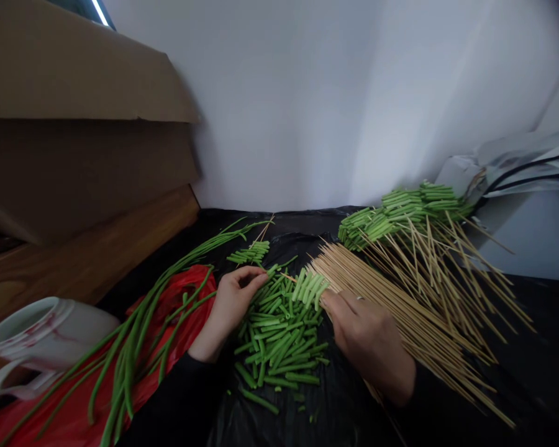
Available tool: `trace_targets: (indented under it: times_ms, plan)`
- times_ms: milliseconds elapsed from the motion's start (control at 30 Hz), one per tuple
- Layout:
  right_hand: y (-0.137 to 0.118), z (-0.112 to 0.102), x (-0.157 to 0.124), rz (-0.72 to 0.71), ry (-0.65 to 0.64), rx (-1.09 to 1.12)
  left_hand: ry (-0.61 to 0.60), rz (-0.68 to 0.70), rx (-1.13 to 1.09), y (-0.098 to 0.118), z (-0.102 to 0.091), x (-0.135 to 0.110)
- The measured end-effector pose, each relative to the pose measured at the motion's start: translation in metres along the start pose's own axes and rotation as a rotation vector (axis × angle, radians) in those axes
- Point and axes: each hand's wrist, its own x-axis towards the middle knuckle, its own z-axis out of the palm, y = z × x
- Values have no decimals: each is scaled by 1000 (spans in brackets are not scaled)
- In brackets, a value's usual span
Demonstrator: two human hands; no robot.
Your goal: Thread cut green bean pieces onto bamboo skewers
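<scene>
My right hand (366, 338) is closed around a bamboo skewer, whose tip points up and left. Short pieces of long green bean (310, 288) are threaded side by side on it, just ahead of my fingers. Thumb and forefinger of my left hand (233, 304) pinch a cut bean piece (272, 270) close to the skewer's tip. Below both hands spreads a loose pile of cut bean pieces (279, 347). Behind my left hand lies a small filled skewer (250, 253). Beside my right hand is a thick bundle of bare bamboo skewers (382, 285).
Filled skewers are stacked (400, 214) at the back right, sticks toward me. Uncut long beans (135, 347) lie over a red plastic bag (177, 310) at left, near a white mug (51, 329) tipped sideways. A cardboard box (88, 149) stands behind; black plastic sheeting (242, 422) covers the surface.
</scene>
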Motion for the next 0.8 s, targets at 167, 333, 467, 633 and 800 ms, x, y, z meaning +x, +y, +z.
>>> trace_targets:
  times_ms: [167,333,467,633,800]
  plan:
    - [-3,-3,1,0,-32,18,-188,-372,-694,8,6,-5]
    - [-6,-4,0,-16,-45,24,-303,-481,-855,11,9,-9]
    - [-7,-3,-1,-28,-50,38,-281,-529,-912,9,10,-10]
    - [-8,-2,-1,-37,-44,33,-255,-535,-925,8,10,-11]
    - [-8,-1,-1,-36,-31,44,-236,-532,-902,9,11,-11]
